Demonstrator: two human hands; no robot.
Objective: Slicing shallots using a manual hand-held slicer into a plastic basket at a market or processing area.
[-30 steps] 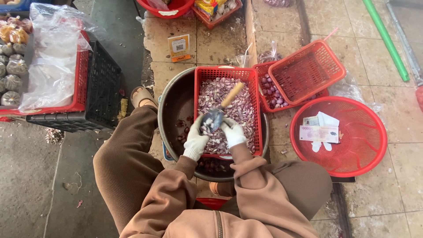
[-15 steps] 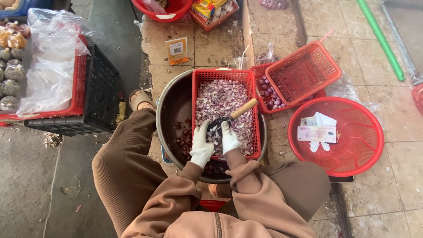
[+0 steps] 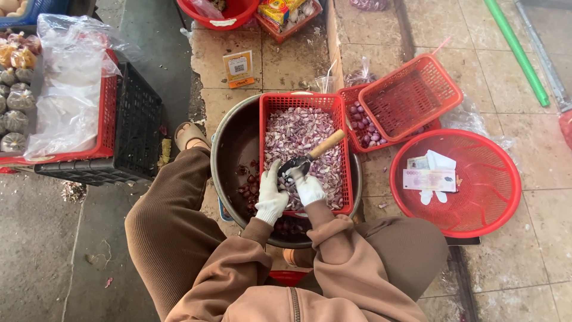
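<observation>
Both my hands wear white gloves and meet over a red rectangular basket (image 3: pixel 341 149) filled with pale purple shallot skins. My right hand (image 3: pixel 308 187) grips a knife low on its dark blade (image 3: pixel 294 165). The knife's wooden handle (image 3: pixel 327 144) sticks out up and to the right. My left hand (image 3: pixel 271 195) reaches up to the blade and its fingertips pinch a small shallot, mostly hidden by the glove. The basket rests across a large dark metal basin (image 3: pixel 229 149). Several shallots (image 3: pixel 248 189) lie in the bottom of the basin by my left hand.
To the right, a small red basket of peeled shallots (image 3: pixel 364 125) has an empty red basket (image 3: pixel 411 95) tilted over it. A round red basket (image 3: pixel 471 197) holds banknotes. At the left is a black crate (image 3: pixel 134 128) with bagged produce. My knees flank the basin.
The knife handle has swung lower and to the right over the last second. My two hands have closed in a little and stay over the near end of the basket.
</observation>
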